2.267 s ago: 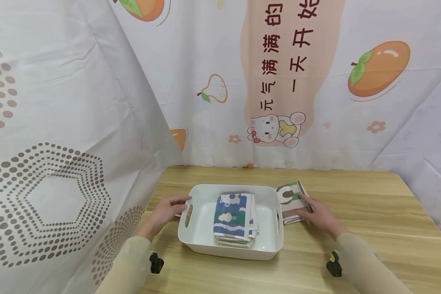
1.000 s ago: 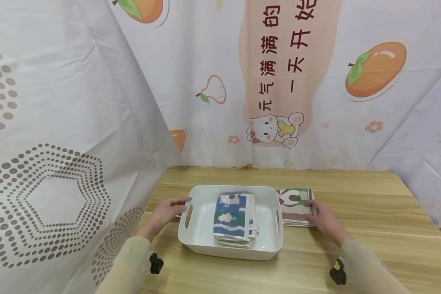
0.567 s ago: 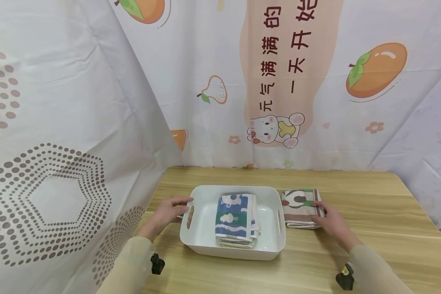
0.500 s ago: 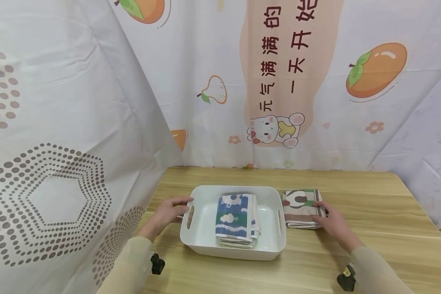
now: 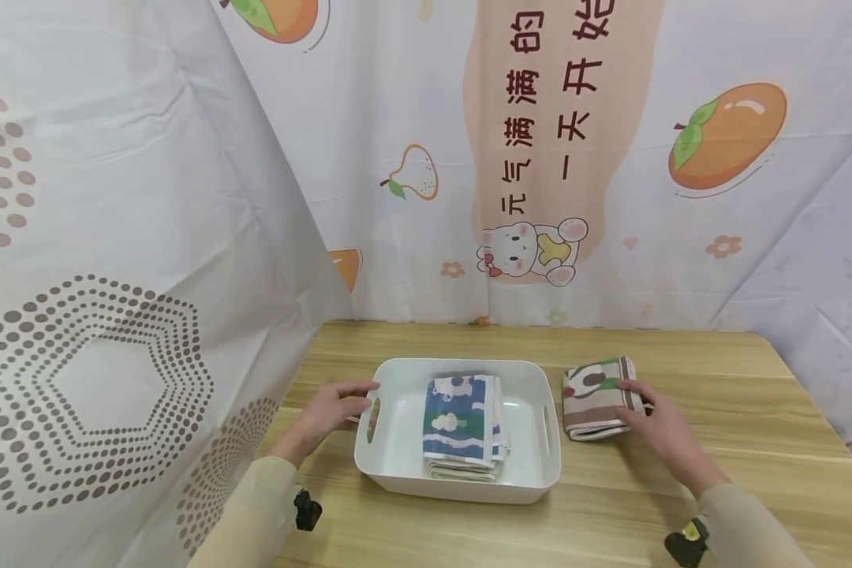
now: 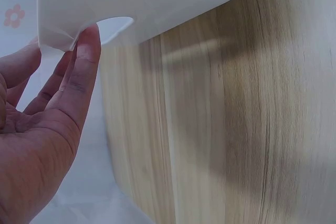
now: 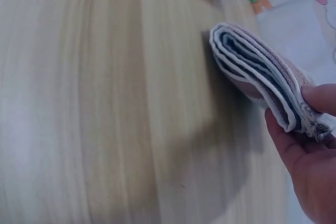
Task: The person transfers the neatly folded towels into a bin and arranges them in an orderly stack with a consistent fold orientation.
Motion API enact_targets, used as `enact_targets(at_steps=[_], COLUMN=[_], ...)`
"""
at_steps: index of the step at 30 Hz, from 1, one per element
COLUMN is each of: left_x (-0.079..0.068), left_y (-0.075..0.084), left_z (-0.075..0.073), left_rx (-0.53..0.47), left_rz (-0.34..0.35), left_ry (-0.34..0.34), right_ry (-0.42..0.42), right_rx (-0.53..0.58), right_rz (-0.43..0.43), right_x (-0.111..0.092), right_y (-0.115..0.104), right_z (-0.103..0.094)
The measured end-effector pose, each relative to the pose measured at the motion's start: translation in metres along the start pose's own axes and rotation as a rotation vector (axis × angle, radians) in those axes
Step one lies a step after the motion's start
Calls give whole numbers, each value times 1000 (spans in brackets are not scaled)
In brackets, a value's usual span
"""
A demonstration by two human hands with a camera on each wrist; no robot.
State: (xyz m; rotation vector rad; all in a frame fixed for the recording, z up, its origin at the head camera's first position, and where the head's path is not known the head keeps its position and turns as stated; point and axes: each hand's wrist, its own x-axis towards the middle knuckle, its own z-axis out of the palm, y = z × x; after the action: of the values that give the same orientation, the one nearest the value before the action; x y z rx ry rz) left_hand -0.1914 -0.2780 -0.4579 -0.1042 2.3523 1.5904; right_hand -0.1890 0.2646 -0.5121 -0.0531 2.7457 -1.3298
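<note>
A white plastic basket [image 5: 461, 491] with side handle holes stands on the wooden table. My left hand [image 5: 329, 410] grips its left end; in the left wrist view the thumb is at the rim and a finger reaches the handle hole. Inside the basket lies a stack of folded towels [image 5: 457, 418], the top one blue, green and white. To the right of the basket, my right hand [image 5: 656, 422] pinches the right edge of a folded brown, white and green towel [image 5: 596, 402]. The right wrist view shows its folded layers [image 7: 252, 66] between thumb and fingers.
The wooden table [image 5: 426, 536] reaches to a printed white curtain [image 5: 397, 237] at the back. Another dotted white curtain [image 5: 220, 197] hangs along the left side. Each wrist carries a small black device [image 5: 307, 510].
My right hand has moved right with the folded towel, which now sits apart from the basket and slightly turned. The basket has shifted a little to the right, with my left hand staying at its handle.
</note>
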Motion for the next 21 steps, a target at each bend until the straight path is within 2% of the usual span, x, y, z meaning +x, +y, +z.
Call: enact_targets(at_steps=[4, 11, 17, 21], left_x=[0, 2, 6, 7], left_y=[1, 3, 9, 19], left_z=[2, 2, -1, -1], left_rx=[9, -2, -9, 27], left_rz=[5, 5, 27, 42], left_ry=[-7, -22, 12, 44], right_ry=[23, 51, 107, 121], right_rx=[25, 155, 150, 184], right_rz=[-8, -26, -59, -87], right_x=[-2, -6, -7, -9], right_y=[-8, -27, -46, -59], right_z=[-8, -20, -27, -31])
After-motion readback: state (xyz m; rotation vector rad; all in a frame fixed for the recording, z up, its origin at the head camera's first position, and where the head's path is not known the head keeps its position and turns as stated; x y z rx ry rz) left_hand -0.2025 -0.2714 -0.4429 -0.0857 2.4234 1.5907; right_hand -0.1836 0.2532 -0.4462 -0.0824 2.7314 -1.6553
